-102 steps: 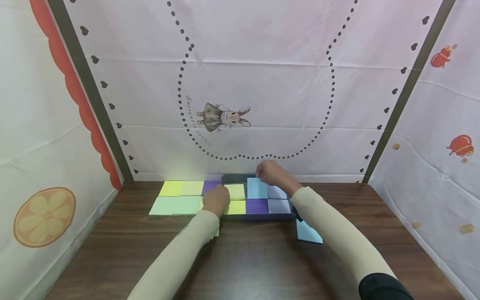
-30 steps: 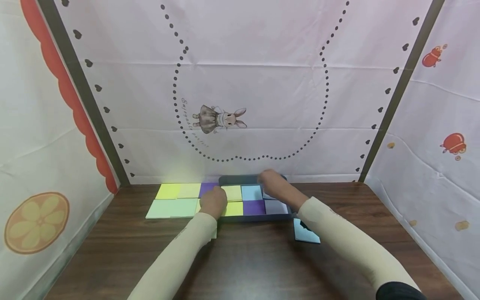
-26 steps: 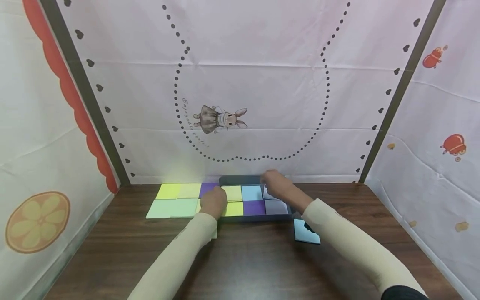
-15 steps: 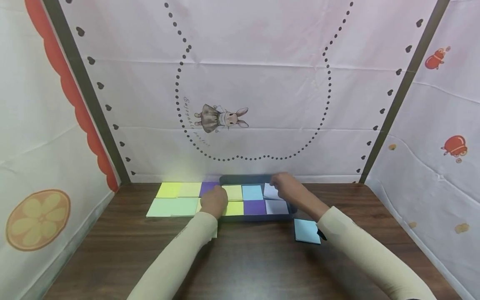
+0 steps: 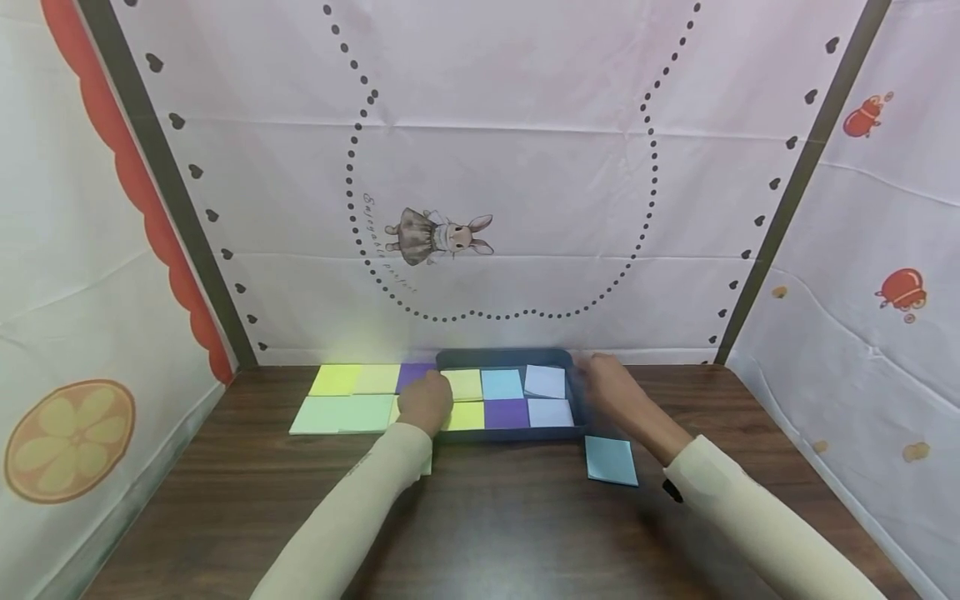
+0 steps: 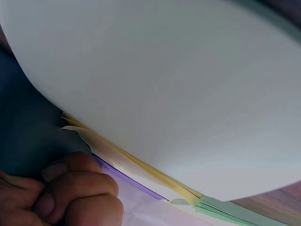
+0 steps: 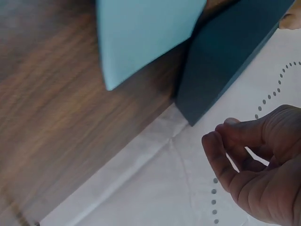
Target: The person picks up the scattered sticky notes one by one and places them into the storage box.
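The dark tray (image 5: 504,358), containing two rows of coloured note pads (image 5: 506,414), sits at the far edge of the table (image 5: 495,508), the left hand (image 5: 425,403) at its left end, fingers curled, grip I cannot tell, the right hand (image 5: 609,386) beside its right end, fingers loosely bent, released.

Paper pads (image 5: 506,413) are set in two rows in a tray (image 5: 510,436) on the table (image 5: 487,517). More pads (image 5: 348,414) are laid left of it, a lone pad (image 5: 611,460) before its right corner.
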Action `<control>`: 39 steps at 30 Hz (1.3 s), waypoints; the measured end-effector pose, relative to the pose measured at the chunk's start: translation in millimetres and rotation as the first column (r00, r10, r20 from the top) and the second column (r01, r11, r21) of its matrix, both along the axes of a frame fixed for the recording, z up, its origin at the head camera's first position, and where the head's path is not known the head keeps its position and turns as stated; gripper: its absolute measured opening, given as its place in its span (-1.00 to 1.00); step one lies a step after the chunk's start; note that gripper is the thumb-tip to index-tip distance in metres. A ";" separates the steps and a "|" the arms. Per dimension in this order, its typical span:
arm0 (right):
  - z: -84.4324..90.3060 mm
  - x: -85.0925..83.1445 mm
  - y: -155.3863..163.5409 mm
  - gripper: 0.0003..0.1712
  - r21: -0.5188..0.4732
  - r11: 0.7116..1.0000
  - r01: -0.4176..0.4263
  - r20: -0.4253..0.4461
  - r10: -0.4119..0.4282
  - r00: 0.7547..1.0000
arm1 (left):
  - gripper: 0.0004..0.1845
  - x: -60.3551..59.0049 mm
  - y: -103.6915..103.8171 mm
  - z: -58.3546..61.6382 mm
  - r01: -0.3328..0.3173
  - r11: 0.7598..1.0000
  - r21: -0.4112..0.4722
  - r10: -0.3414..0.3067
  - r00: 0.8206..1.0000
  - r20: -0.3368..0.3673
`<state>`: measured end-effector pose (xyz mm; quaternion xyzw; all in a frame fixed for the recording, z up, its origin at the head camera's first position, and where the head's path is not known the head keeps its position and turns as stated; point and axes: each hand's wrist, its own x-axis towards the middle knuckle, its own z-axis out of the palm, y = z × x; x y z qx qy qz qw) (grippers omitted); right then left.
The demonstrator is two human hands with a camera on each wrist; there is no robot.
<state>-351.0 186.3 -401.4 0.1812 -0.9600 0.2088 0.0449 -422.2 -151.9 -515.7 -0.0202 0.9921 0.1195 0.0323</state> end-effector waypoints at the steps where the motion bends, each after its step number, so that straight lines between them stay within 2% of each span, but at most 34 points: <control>1: -1.4 0.9 2.4 -0.69 -0.013 1.000 0.003 0.008 -0.003 1.000 | -0.57 -0.2 -0.4 -0.2 0.000 1.000 0.000 0.000 1.000 0.004; 5: -6.9 7.3 11.4 -0.54 -0.041 0.999 0.011 -0.025 -0.012 1.000 | -0.55 -1.6 -1.2 -0.6 0.000 1.000 0.000 0.000 1.000 0.013; 8: -10.0 11.6 17.8 -0.51 0.002 0.999 0.049 -0.029 -0.049 0.998 | -0.55 -2.8 -1.7 -1.6 0.001 1.000 -0.003 -0.001 1.000 0.014; 9: -10.5 13.2 19.9 -0.54 0.025 0.998 0.066 -0.017 -0.065 0.998 | -0.55 -2.2 -1.6 -0.9 0.001 1.000 -0.003 -0.001 1.000 0.016; 13: -13.6 17.6 28.4 -0.91 0.138 0.983 0.122 0.056 -0.130 0.990 | -0.57 -2.6 -1.0 -0.3 0.005 1.000 -0.012 -0.005 1.000 0.020; 16: -17.0 22.2 33.4 -0.93 0.165 0.978 0.129 0.108 -0.148 0.983 | -0.58 -3.6 -1.2 -0.7 0.010 1.000 -0.017 -0.010 1.000 0.022; 19: -22.1 26.0 36.1 -0.88 0.157 0.980 0.120 0.154 -0.145 0.977 | -0.58 -6.3 -2.2 -3.7 0.014 0.999 -0.033 -0.014 1.000 0.013; 23: -28.7 29.2 36.8 -0.88 0.130 0.987 0.095 0.167 -0.116 0.979 | -0.59 -8.3 -3.1 -7.1 0.016 0.999 -0.052 -0.016 1.000 -0.002; 32: -37.0 35.4 36.2 -0.82 0.113 0.991 0.075 0.143 -0.091 0.986 | -0.60 -4.3 -2.0 -2.1 0.029 0.999 -0.029 -0.028 0.999 0.037; 39: -41.0 37.3 38.4 -0.82 0.123 0.992 0.040 0.105 -0.053 0.993 | -0.55 -5.8 -2.4 -0.9 0.041 0.998 -0.053 -0.040 0.999 0.030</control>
